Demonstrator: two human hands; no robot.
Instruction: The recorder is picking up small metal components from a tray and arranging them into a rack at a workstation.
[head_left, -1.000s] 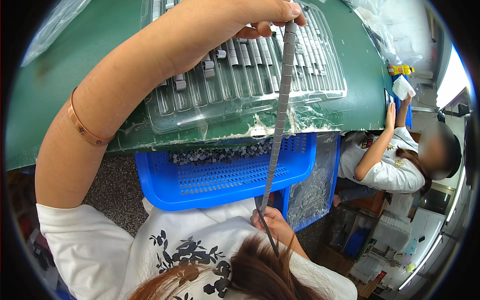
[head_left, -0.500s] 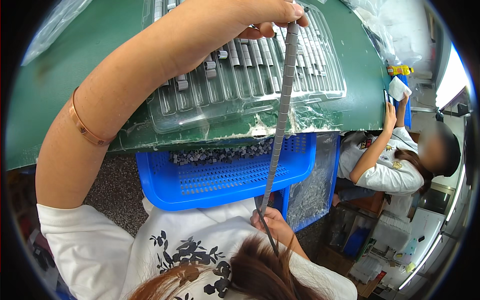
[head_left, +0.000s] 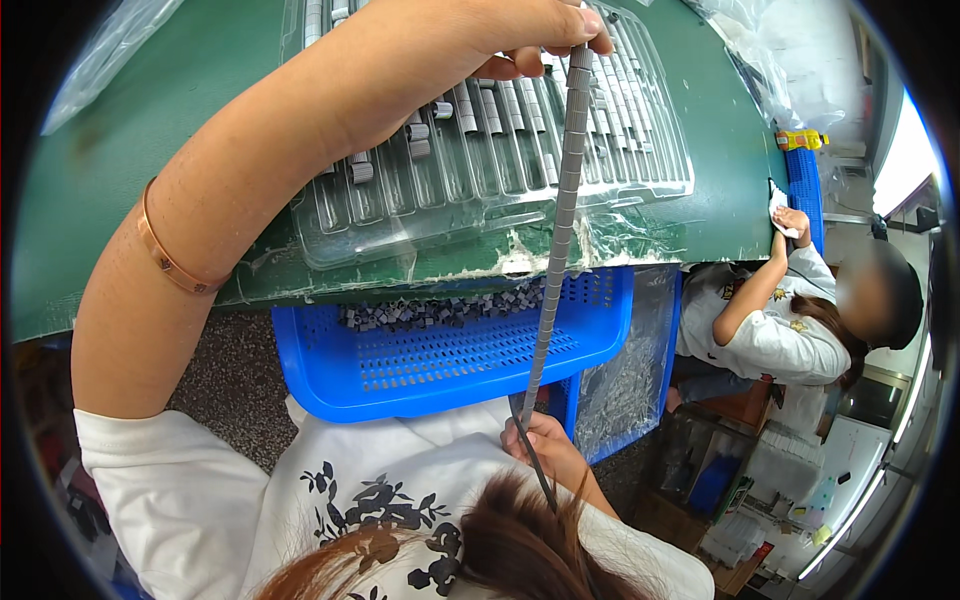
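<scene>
The left hand (head_left: 540,28) pinches the rod (head_left: 561,235) near its top while the right hand (head_left: 551,448) holds its lower end, the rod slanting across tray (head_left: 450,182) and basket (head_left: 345,396). If either grip slackens, I'd fear its grey segments (head_left: 572,150) (seemingly just stacked) slipping off and scattering.

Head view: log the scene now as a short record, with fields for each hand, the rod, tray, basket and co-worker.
Left hand: grips upper end of grey segmented rod
Right hand: holds rod's lower end
Rod: slanted, passing above basket
Clear tray: on green table, slots partly filled with grey pieces
Blue basket: holds small grey pieces
Co-worker: at right, hand on white item
</scene>
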